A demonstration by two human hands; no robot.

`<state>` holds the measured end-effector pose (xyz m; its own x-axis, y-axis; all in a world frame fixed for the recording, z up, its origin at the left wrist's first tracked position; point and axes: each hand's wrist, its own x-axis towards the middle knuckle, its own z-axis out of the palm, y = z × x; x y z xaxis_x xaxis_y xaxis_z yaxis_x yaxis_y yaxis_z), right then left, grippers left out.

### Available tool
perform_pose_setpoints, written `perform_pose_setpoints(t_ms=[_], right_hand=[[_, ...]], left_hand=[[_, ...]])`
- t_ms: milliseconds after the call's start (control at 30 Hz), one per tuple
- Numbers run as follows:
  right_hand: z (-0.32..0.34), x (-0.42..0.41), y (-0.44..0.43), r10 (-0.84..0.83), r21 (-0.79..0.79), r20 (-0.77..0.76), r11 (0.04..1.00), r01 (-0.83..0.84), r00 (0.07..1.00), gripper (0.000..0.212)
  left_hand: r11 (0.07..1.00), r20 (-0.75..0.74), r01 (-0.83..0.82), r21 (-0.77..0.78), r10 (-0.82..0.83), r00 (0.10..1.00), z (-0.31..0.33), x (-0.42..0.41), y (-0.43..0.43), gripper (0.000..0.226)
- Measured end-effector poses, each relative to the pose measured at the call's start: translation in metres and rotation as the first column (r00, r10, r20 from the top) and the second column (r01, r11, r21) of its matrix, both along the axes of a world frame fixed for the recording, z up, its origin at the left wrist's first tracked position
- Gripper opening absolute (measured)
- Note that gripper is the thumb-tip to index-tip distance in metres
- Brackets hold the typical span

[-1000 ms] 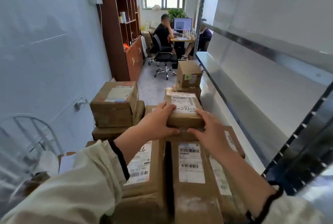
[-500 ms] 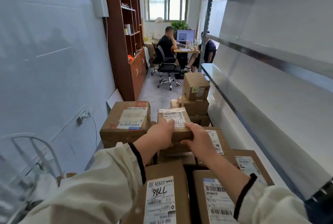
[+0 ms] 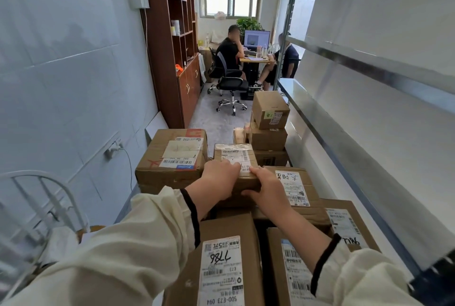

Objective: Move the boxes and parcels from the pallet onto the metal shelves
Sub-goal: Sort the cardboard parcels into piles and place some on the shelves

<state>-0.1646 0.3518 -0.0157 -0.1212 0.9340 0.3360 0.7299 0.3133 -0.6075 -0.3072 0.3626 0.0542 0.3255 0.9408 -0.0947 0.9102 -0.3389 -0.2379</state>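
Left hand [image 3: 219, 179] and right hand [image 3: 268, 188] grip a small brown cardboard box [image 3: 234, 155] | fingers [image 3: 227, 167] hide its near edge | nearest labelled brown cartons [image 3: 226, 268] cut off below.

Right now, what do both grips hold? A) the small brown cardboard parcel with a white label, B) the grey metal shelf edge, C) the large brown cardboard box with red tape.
A: left grip and right grip both curl over the near edge of the small brown cardboard parcel, one each side.
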Motion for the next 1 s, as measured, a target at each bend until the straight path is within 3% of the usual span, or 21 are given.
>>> perform_pose_setpoints(t_ms=[467, 633, 833, 1000], right_hand=[[-0.006, 0.004, -0.006, -0.014, -0.045, 0.027, 0.999, 0.015, 1.0, 0.068], [-0.008, 0.029, -0.019, -0.071, -0.034, 0.054, 0.997, 0.073, 0.996, 0.07], [0.004, 0.076, -0.051, -0.191, -0.078, 0.317, 0.971, 0.226, 0.929, 0.08], [0.022, 0.137, -0.114, -0.286, -0.136, 0.329, 0.929, 0.345, 0.9, 0.08]], left_hand=[[1.0, -0.07, 0.015, 0.024, -0.013, 0.997, -0.003, 0.003, 0.001, 0.051], [1.0, 0.049, 0.01, -0.01, -0.01, 0.999, -0.004, 0.004, 0.002, 0.073], [0.992, 0.187, 0.128, 0.021, -0.13, 0.974, -0.007, 0.047, -0.011, 0.089], [0.944, 0.206, 0.328, -0.02, -0.317, 0.926, -0.002, 0.116, -0.043, 0.095]])
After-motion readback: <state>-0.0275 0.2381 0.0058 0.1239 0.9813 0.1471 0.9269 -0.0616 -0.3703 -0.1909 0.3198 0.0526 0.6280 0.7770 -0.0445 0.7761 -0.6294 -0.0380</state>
